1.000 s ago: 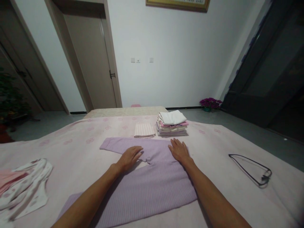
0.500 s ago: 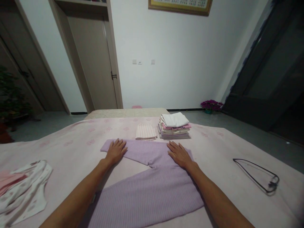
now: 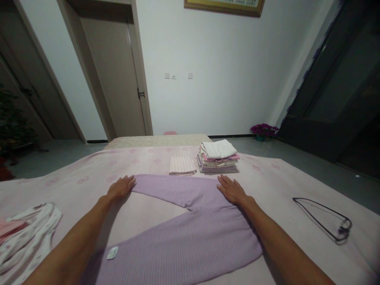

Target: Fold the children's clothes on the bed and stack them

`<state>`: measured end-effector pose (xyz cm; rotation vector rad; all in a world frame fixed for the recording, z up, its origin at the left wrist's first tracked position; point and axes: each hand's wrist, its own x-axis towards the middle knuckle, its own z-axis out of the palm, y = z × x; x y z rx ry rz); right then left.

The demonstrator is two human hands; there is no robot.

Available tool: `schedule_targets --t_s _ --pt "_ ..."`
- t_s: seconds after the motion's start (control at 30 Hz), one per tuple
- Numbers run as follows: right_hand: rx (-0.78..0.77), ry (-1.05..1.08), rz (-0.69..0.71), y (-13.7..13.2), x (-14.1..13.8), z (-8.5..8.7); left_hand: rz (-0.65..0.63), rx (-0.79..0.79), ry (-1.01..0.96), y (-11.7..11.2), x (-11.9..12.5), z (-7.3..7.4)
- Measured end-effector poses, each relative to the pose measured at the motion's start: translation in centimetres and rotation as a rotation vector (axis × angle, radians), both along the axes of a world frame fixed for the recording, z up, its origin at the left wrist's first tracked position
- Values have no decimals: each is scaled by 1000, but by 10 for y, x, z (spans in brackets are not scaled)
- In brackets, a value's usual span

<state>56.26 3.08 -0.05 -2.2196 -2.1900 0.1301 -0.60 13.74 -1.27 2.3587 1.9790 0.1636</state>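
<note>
Along the near edge of the surface, purple trousers are spread flat. Their far leg's end is touched by the left hand, their far right corner by the right hand; both are laid open, palms down. Toward the far edge, a folded striped cloth and a clothes stack are set side by side. Toward the right edge, a black wire loop is seen.
</note>
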Motion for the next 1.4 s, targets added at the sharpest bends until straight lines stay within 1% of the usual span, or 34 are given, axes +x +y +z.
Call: schedule_targets --t_s 0.07,0.17,0.3,0.4,0.47,0.53,0.63,0.7,0.8,0.9,0.97,1.07,1.13,1.27,1.4 --pt "19 44 -45 3 10 6 10 10 -17 6 -3 4" --pt "44 65 -67 7 19 17 20 62 -34 14 6 5" --pt "57 38 -77 5 23 28 -59 87 -53 20 26 3" --pt "69 19 -87 0 23 30 -78 85 -57 22 31 6" --pt "74 18 -96 -1 23 29 -75 82 -53 23 30 12" --pt "80 23 -104 -2 23 29 -68 83 -50 23 27 21" --pt "98 39 -100 -5 23 33 -69 111 -62 21 23 38" --pt "111 55 -83 -11 22 40 -96 141 -89 13 19 51" --pt "151 129 -30 -25 22 51 -133 165 -146 -10 9 68" --pt "226 214 69 -42 24 58 -149 137 -232 -47 -7 79" --pt "262 235 130 -55 26 61 -190 111 -300 -76 -18 83" --pt "289 256 195 -78 25 63 -254 100 -334 -117 -33 87" --pt "314 283 228 -95 24 63 -263 109 -329 -143 -39 87" --pt "355 313 278 -127 23 59 -307 126 -344 -191 -42 87" --pt "360 304 344 -149 27 52 -348 113 -376 -228 -45 84"
